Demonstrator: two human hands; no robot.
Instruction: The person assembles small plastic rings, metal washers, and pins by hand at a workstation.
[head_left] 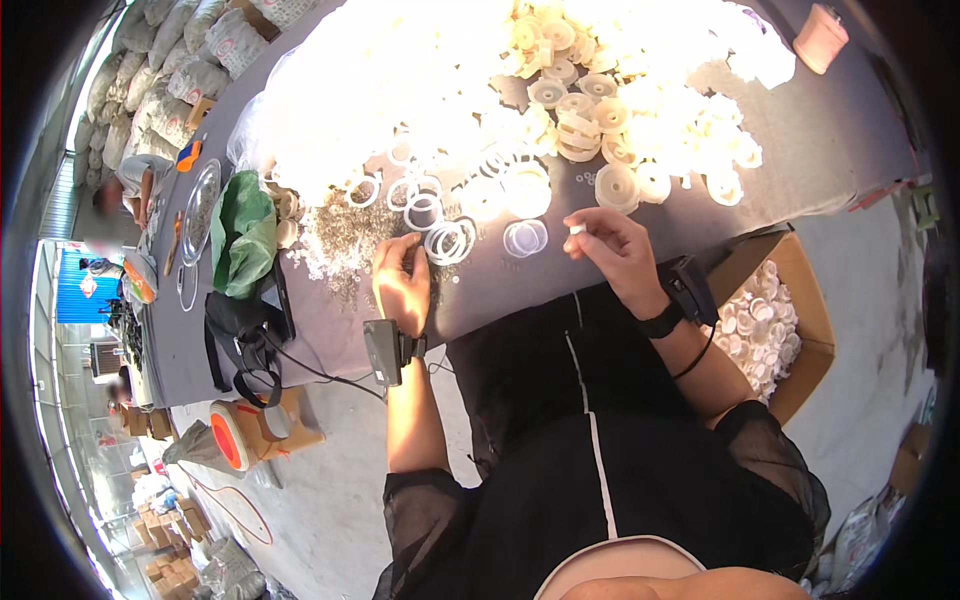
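Note:
My left hand (402, 285) rests at the near edge of a heap of tiny clear parts (345, 235). Its fingers curl, and the thumb and forefinger tips come close together beside a group of thin translucent rings (450, 241); anything between them is too small to make out. Between the thumb and fingertips of my right hand (622, 262) is a small white piece (577, 229), held just above the table. Two overlapping clear rings (525, 238) lie between the hands. Beyond the right hand sit cream round plastic housings (616, 187).
A grey-covered table (330, 345) carries a glaring pile of pale parts. Left are a green bag (243, 235), a black pouch (240, 340) and a clear round tray (201, 212). A cardboard box (815, 345) of white parts stands at right. Another person (140, 190) is at far left.

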